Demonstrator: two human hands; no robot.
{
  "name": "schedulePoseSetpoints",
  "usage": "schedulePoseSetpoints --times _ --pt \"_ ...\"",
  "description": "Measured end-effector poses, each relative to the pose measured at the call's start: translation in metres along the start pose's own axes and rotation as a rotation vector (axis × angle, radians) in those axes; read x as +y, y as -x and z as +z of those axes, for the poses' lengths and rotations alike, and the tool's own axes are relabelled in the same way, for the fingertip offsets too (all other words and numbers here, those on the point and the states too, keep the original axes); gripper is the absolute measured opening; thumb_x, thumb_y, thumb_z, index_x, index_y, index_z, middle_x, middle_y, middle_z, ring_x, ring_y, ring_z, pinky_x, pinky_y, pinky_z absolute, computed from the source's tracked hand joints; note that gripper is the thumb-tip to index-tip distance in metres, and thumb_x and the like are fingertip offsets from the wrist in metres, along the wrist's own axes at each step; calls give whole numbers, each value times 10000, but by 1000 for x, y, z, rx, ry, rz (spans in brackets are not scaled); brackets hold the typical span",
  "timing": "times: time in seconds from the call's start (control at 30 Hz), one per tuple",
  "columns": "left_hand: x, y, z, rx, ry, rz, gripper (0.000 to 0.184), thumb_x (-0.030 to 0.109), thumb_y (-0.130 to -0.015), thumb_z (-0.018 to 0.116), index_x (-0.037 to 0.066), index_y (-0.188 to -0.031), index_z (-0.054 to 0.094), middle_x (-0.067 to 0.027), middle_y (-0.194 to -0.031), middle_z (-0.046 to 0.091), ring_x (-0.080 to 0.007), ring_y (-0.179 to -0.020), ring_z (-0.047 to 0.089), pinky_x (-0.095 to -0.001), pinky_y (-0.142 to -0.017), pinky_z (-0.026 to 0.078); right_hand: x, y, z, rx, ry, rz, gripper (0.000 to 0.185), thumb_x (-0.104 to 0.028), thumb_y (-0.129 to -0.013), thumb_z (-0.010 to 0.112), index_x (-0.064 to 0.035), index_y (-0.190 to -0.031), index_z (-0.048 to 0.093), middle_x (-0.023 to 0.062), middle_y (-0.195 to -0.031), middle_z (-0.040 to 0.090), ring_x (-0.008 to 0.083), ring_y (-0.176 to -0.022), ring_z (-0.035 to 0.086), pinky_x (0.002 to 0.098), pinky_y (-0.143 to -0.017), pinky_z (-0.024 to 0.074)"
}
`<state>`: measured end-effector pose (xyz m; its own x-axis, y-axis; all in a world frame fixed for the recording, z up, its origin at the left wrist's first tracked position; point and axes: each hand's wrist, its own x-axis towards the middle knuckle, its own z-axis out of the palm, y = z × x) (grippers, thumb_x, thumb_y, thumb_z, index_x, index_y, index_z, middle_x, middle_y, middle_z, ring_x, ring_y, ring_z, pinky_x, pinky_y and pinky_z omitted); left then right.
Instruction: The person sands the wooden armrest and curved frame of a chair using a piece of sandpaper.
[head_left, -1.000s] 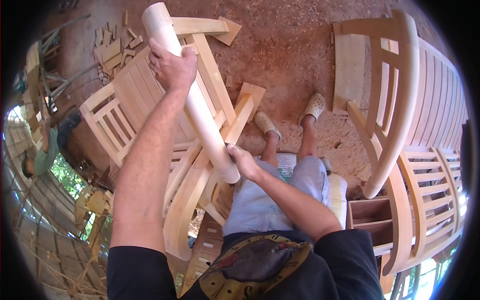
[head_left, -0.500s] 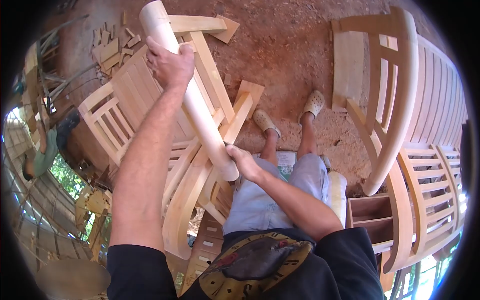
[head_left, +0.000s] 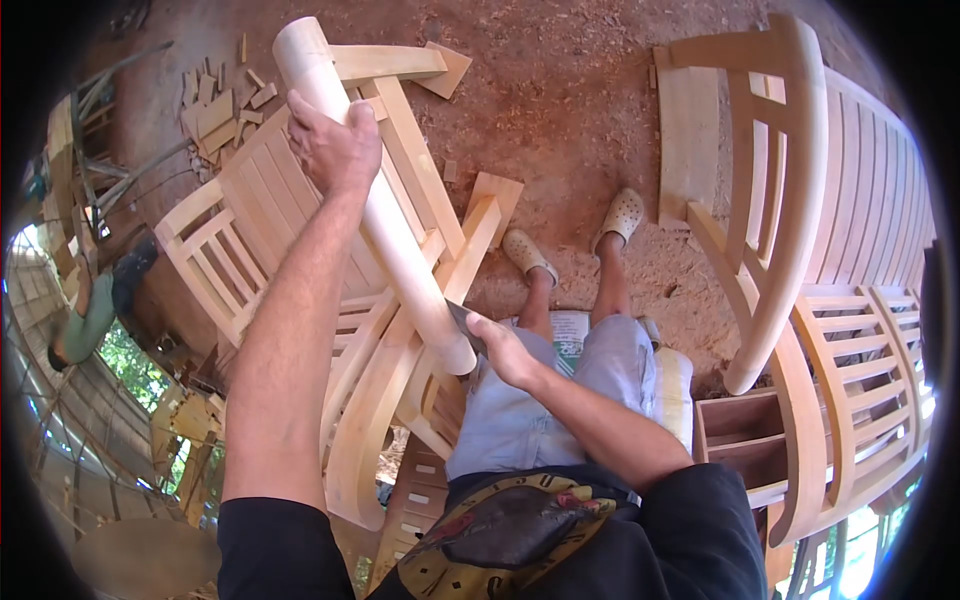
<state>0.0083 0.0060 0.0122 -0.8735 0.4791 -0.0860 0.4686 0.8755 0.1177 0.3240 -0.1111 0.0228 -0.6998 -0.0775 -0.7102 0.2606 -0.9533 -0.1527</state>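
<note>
A pale, smooth wooden armrest slants across the left half of the view, part of an unpainted slatted bench. My left hand is wrapped over its upper part, fingers on the far side and thumb on top. Close to the armrest's lower end, my right hand is closed on a dark, thin piece that looks like sandpaper. The sandpaper's edge lies against the side of the armrest. The fingers of my right hand are partly hidden below the thumb.
Another slatted bench stands on the right, its curved armrest toward me. Wood offcuts lie heaped at upper left on the reddish dirt floor. A wooden box is at lower right. Another person is at far left.
My right hand has shifted slightly, and more of the sandpaper shows beside the armrest. My left hand keeps its hold. The whole view has moved a little.
</note>
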Motion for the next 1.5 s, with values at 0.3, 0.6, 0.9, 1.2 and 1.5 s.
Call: schedulePoseSetpoints --times 0.3,0.6,0.9,1.2,1.5 --pt "3 1 1 13 -13 -25 920 388 -881 585 -32 -1597 187 -307 -1525 374 -437 -1395 413 -571 -1140 396 -4 -76 7 125 311 -19 619 -453 -1063 401 41 -1375 604 202 -1281 687 250 -1205 626 365 -1068 448" --pt "3 -1 3 30 -7 0 928 383 -877 597 -54 -1591 196 -323 -1527 371 -447 -1400 410 -569 -1143 391 -24 -58 10 98 525 -90 628 -482 -1023 376 -89 -1476 562 215 -1121 708 280 -982 651 405 -930 484" --pt "1 0 2 27 -7 -11 925 391 -884 604 -47 -1593 203 -314 -1534 377 -452 -1404 408 -568 -1151 381 8 -41 1 51 316 -85 605 -364 -1022 386 -24 -1506 515 177 -1344 666 250 -1269 597 343 -1108 410" --pt "1 -3 4 16 -2 -25 933 403 -897 591 -27 -1609 167 -307 -1557 345 -448 -1412 402 -587 -1147 386 -19 -44 11 79 348 -207 570 -364 -1014 391 -34 -1434 589 198 -1203 711 252 -1100 659 354 -987 482" --pt "1 1 0 14 -1 -18 922 431 -924 584 -17 -1613 166 -305 -1556 346 -458 -1408 403 -606 -1112 414 -88 -107 36 121 287 -262 387 -345 -1015 448 14 -934 567 31 -934 593 171 -896 522 352 -839 446"
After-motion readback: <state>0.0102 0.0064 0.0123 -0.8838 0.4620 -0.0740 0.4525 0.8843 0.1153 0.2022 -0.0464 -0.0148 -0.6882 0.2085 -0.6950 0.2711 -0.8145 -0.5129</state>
